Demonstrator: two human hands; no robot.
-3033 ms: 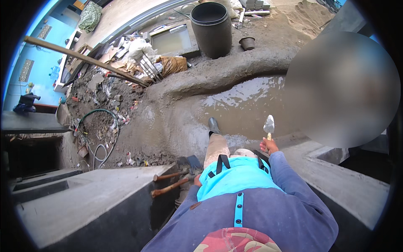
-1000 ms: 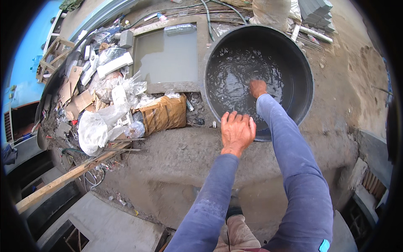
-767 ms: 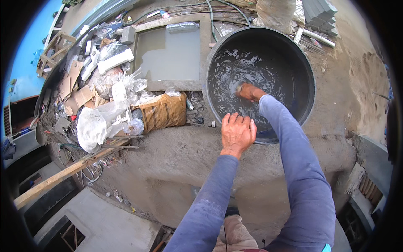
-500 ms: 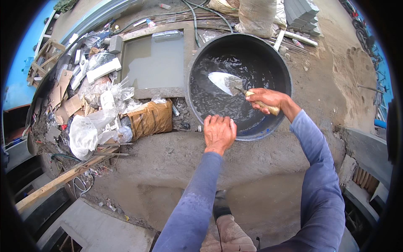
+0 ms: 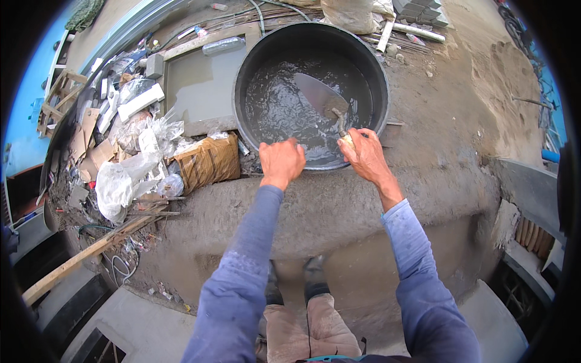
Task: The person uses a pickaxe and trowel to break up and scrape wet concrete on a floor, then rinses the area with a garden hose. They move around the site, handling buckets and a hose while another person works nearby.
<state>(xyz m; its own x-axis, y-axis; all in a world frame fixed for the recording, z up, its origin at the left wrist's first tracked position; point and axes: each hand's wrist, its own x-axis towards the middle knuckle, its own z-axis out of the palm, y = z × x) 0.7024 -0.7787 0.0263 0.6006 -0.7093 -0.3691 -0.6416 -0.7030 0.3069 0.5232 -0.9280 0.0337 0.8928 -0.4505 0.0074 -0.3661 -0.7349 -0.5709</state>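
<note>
A round black tub (image 5: 380, 91) of murky grey water stands in front of me. My right hand (image 5: 367, 156), over the tub's near right rim, is closed around the pale handle of a trowel (image 5: 321, 95). Its broad pointed blade reaches over the water toward the far left, its metal neck bent between blade and handle. At the near left rim, my left hand (image 5: 282, 161) is curled with its knuckles up, closed on the tub's edge. Its fingertips are mostly hidden.
Left of the tub lies a rectangular frame (image 5: 212, 128) holding grey water and a plastic bottle (image 5: 224, 46). Nearer are a brown wrapped bundle (image 5: 209, 162), plastic sheeting (image 5: 118, 187) and scrap. A wooden plank (image 5: 91, 257) slants at lower left. Behind the tub are sacks (image 5: 351, 15) and grey blocks (image 5: 420, 11).
The trowel's blade has turned from bright to dark, and my right hand has drawn in toward the near rim. The view has shifted, with the tub appearing higher and farther left.
</note>
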